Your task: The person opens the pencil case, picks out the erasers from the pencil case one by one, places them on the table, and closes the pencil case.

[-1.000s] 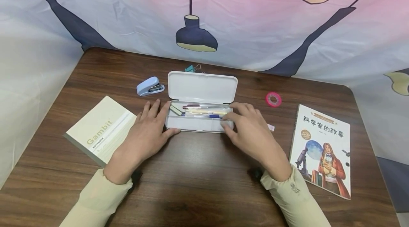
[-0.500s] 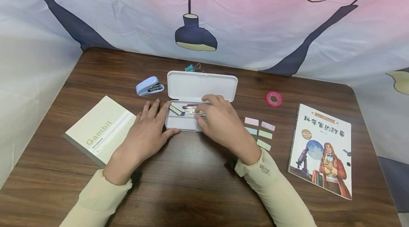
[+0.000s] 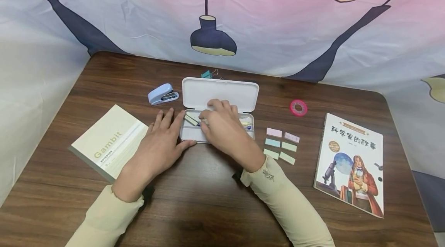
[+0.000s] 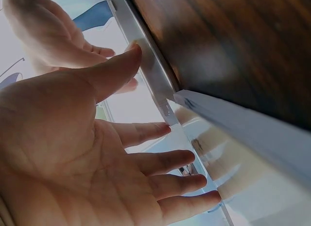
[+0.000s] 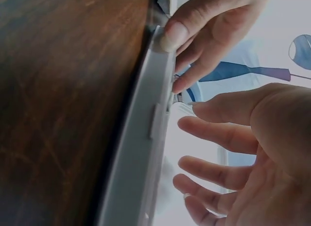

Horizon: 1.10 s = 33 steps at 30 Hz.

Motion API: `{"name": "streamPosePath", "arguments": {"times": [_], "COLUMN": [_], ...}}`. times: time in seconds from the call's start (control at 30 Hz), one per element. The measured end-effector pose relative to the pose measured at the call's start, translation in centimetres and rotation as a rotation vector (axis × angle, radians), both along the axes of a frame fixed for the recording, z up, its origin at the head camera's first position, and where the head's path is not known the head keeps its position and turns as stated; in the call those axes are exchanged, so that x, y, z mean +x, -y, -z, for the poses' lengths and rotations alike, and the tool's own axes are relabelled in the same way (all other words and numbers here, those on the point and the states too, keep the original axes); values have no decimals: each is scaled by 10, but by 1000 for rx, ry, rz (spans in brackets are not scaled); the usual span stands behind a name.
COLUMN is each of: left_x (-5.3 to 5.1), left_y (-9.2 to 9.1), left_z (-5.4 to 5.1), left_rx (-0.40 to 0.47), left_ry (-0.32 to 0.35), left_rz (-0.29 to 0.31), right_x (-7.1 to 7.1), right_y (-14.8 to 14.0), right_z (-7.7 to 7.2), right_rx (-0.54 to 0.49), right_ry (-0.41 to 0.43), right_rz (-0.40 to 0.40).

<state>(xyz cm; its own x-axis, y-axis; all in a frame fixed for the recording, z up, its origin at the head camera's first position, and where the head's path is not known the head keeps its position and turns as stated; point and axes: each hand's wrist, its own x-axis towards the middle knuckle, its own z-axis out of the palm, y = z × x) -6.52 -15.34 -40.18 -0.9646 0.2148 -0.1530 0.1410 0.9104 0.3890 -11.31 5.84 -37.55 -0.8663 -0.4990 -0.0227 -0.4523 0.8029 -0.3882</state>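
An open white pencil case (image 3: pixel 194 135) lies in the middle of the table in the head view, its lid (image 3: pixel 222 90) raised at the back. My left hand (image 3: pixel 161 144) rests at its left end, fingers straight, thumb on the front edge. Over the case, my right hand (image 3: pixel 224 129) reaches in with gently bent fingers and nothing seen between them. Just left of its fingertips sit pale green strips (image 3: pixel 191 120) in the upper compartment. Pens (image 3: pixel 246 124) lie there too, mostly covered by the right hand. In the right wrist view, thumb and fingers (image 5: pixel 218 136) stand apart.
Several small pastel strips (image 3: pixel 274 132) lie to the right of the case. Farther out are a pink tape ring (image 3: pixel 298 108) and a book (image 3: pixel 351 166). A blue stapler (image 3: pixel 162 94), a notebook (image 3: pixel 111 142) and a teal binder clip (image 3: pixel 206 74) lie left and behind.
My right hand has moved left from the case's right end toward the green strips, uncovering the pastel strips and the pens' right ends. The left hand has stayed put.
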Motion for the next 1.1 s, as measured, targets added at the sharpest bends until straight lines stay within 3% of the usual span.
{"name": "streamPosePath", "arguments": {"times": [0.17, 0.27, 0.5, 0.63, 1.1], "left_x": [3, 3, 5, 4, 3], "left_y": [-7, -9, -10, -11, -9], "left_z": [-18, -23, -26, -28, -24], "left_rx": [-8, -13, -4, -6, -8], "left_ry": [30, 42, 35, 49, 50], "left_rz": [-8, -11, -12, -7, -7], "right_x": [0, -2, -21, -26, -31], "right_y": [6, 7, 9, 11, 16], "right_z": [-6, -2, 51, 66, 68], "right_rx": [15, 17, 2, 37, 43], "right_ry": [16, 20, -37, -99, -96], "right_rz": [14, 13, -3, -5, -11]}}
